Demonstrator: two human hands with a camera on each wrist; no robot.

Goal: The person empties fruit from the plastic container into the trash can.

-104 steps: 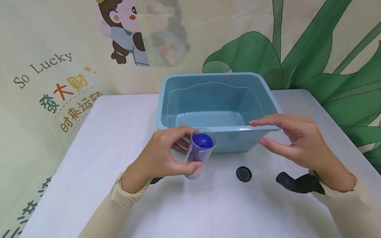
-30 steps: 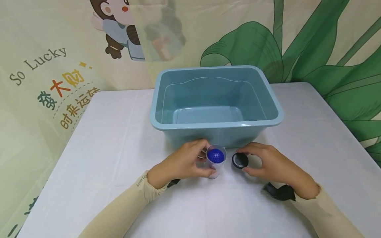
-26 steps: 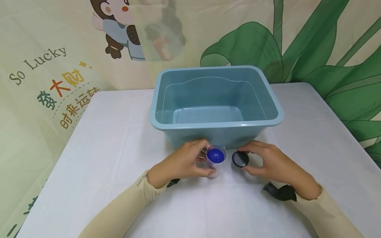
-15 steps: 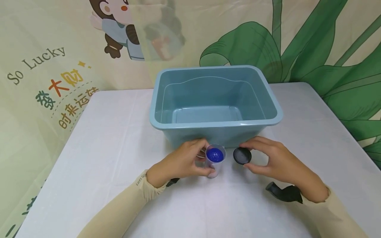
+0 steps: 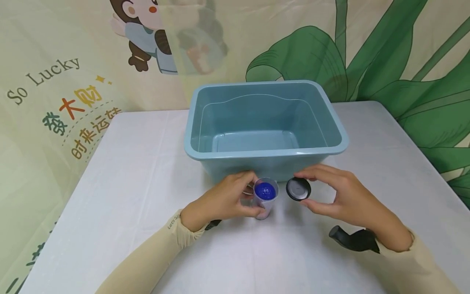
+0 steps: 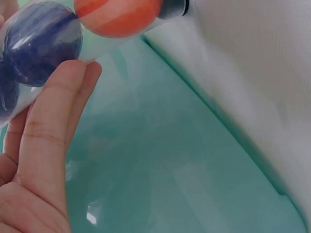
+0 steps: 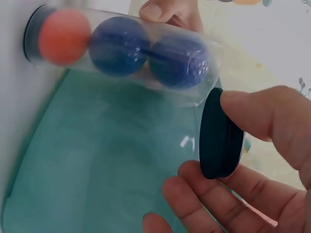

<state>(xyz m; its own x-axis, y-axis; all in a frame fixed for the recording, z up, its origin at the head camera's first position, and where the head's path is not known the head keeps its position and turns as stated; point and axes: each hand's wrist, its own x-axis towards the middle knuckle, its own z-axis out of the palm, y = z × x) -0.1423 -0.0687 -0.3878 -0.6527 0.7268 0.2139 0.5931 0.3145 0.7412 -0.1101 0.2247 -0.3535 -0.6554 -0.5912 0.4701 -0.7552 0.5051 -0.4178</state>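
My left hand [image 5: 227, 198] grips a clear plastic tube [image 5: 266, 205], which stands upright in front of the basin with its top uncovered. A blue ball [image 5: 265, 191] shows at the mouth. Seen from the right wrist, the tube holds an orange ball [image 7: 64, 36] at its black-capped end and two blue balls [image 7: 120, 46] toward its uncapped end. Between thumb and fingers my right hand [image 5: 345, 198] pinches a round black lid [image 5: 298, 188]. The lid is held tilted just right of the tube's mouth, apart from it.
A light blue plastic basin [image 5: 266, 154] stands right behind both hands, at the back of the white-covered table [image 5: 147, 171]. A printed cloth [image 5: 293, 53] hangs behind it. A black strap [image 5: 354, 240] hangs from my right wrist.
The tube has come down and to the right with my left hand. My right hand, earlier empty, has taken the lid off the table, lifted it and tilted it; the left hand has lately stayed still.
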